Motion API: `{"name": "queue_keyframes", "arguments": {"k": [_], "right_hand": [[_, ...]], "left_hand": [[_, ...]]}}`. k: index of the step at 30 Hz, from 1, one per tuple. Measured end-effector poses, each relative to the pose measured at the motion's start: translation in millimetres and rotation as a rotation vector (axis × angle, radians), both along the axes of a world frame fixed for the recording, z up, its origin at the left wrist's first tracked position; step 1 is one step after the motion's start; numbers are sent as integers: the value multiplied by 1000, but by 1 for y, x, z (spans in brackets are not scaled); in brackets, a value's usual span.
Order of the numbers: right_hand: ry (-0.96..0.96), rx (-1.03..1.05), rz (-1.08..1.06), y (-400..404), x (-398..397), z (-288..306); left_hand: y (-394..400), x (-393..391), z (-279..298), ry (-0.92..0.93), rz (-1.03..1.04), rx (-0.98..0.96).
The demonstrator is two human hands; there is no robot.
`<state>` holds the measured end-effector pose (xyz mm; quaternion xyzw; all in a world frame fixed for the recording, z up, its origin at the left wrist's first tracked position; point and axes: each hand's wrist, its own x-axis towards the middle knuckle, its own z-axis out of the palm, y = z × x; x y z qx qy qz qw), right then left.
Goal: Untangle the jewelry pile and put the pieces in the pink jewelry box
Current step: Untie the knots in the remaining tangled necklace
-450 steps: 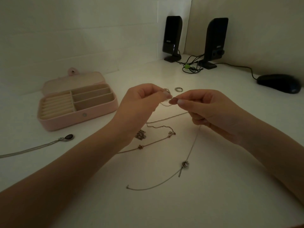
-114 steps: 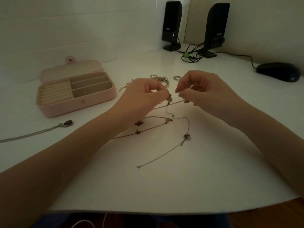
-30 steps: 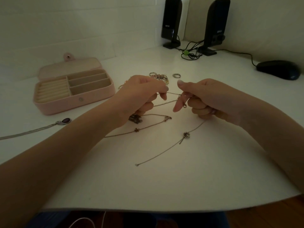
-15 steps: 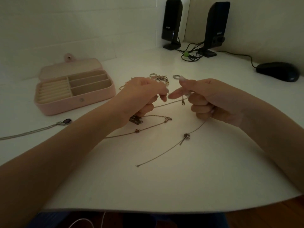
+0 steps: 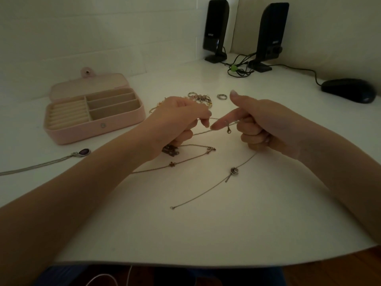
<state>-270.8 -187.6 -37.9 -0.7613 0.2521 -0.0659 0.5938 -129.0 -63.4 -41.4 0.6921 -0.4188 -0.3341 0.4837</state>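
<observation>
We see two hands held up over the white tabletop point(image 5: 206, 234). The left hand point(image 5: 177, 118) has its fingers curled, and its fingertips pinch a thin silver chain point(image 5: 203, 132). The right hand point(image 5: 261, 124) also has most fingers curled around that chain, while its first finger points left and its thumb sticks up. A little clasp point(image 5: 228, 130) hangs down from the chain between the two hands.

The chain runs almost flat from left to right between the hands. Then it drops from the right hand and lies on the tabletop, running toward us and to the left. A small knot charm point(image 5: 234, 171) sits on that part, and the chain's end ring point(image 5: 171, 207) is nearest to us.

A second, gold-colored chain point(image 5: 185, 161) lies under the left hand, with its long line going left to right. A dark square charm point(image 5: 170, 150) lies just beside it.

More jewelry sits in a small pile point(image 5: 201, 98) behind the left hand, with a silver ring point(image 5: 221, 96) just to its right.

The pink jewelry box point(image 5: 93, 114) lies open on the far left, its long side going left to right. Near it lies a necklace with a purple stone point(image 5: 84, 152).

Two black speakers point(image 5: 243, 32) and a black mouse point(image 5: 348, 90) are far back on the right.
</observation>
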Motion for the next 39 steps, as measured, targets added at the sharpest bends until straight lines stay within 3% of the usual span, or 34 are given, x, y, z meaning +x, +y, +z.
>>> {"name": "queue_keyframes", "arguments": {"k": [28, 39], "right_hand": [[-38, 71, -1, -6, 0, -1], [-121, 60, 61, -3, -1, -4]], "left_hand": [[0, 1, 0, -21, 12, -36], [0, -8, -4, -214, -40, 12]]}}
